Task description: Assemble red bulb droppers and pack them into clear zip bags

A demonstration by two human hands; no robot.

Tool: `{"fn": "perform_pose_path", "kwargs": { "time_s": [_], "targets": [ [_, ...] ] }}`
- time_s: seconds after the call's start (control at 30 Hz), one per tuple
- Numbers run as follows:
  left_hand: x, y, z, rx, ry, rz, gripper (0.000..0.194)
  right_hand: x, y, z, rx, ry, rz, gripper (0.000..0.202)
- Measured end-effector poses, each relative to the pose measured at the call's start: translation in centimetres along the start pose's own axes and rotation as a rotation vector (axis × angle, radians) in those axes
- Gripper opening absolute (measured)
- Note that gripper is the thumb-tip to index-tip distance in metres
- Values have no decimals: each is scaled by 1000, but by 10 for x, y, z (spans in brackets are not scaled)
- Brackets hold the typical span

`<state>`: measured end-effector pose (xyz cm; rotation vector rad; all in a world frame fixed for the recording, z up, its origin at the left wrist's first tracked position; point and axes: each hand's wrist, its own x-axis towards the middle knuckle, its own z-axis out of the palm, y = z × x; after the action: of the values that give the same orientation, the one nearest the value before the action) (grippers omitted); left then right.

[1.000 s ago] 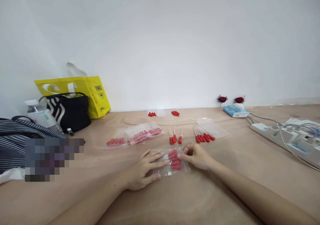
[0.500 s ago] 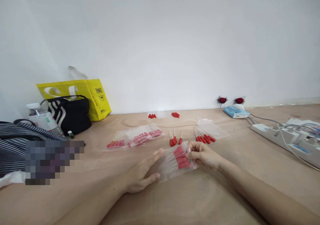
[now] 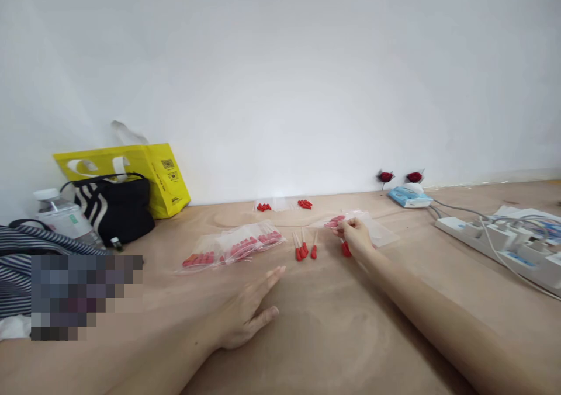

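Observation:
My right hand (image 3: 356, 237) is closed, its fingertips pinching a clear zip bag of red-tipped sticks (image 3: 335, 222). The bag is partly hidden by the fingers and hangs over the right-hand pile of loose red-tipped sticks (image 3: 346, 249), which the hand mostly covers. My left hand (image 3: 248, 312) rests on the tabletop with fingers stretched and thumb apart, holding nothing. Between the hands and farther back lies a small group of loose red-tipped sticks (image 3: 305, 250). Beyond my left hand, several filled zip bags (image 3: 239, 245) overlap in a row.
Flat clear bags (image 3: 383, 231) lie behind my right hand. Red-tipped pieces (image 3: 305, 204) sit by the wall. At right are a tissue pack (image 3: 409, 197) and a power strip (image 3: 495, 243) with cables. A yellow bag (image 3: 175, 187), black bag (image 3: 127, 208) and bottle (image 3: 65, 214) stand left.
My right hand has carried the filled zip bag away from my left hand, forward to the right-hand pile of sticks. My left hand has stayed almost in place, fingers still stretched.

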<state>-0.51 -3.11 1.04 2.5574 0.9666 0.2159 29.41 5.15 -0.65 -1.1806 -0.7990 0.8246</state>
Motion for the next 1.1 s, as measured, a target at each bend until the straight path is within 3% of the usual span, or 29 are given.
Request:
{"fn": "perform_pose_path", "kwargs": {
  "time_s": [0.1,0.23,0.4,0.47,0.57,0.67,0.87,1.1],
  "targets": [
    [0,0,1,-10,9,13,58,0,15,15,-65,29,8,26],
    [0,1,0,-8,-4,26,57,-17,21,22,-205,-48,39,15],
    [1,2,-2,10,-21,37,56,-28,8,2,-504,-127,89,9],
    [2,3,-2,19,-27,29,55,-15,-5,-17,-661,-93,94,8],
    [2,4,-3,29,-38,15,54,14,-22,-48,-904,54,91,5],
    [2,5,-3,34,-61,-3,54,40,-27,-69,-1091,180,151,15],
    [0,4,-2,26,-59,-6,54,64,-12,-78,-1260,161,262,18],
    [2,6,-4,32,-64,-4,52,82,-6,-81,-1363,181,290,20]
  ]
}}
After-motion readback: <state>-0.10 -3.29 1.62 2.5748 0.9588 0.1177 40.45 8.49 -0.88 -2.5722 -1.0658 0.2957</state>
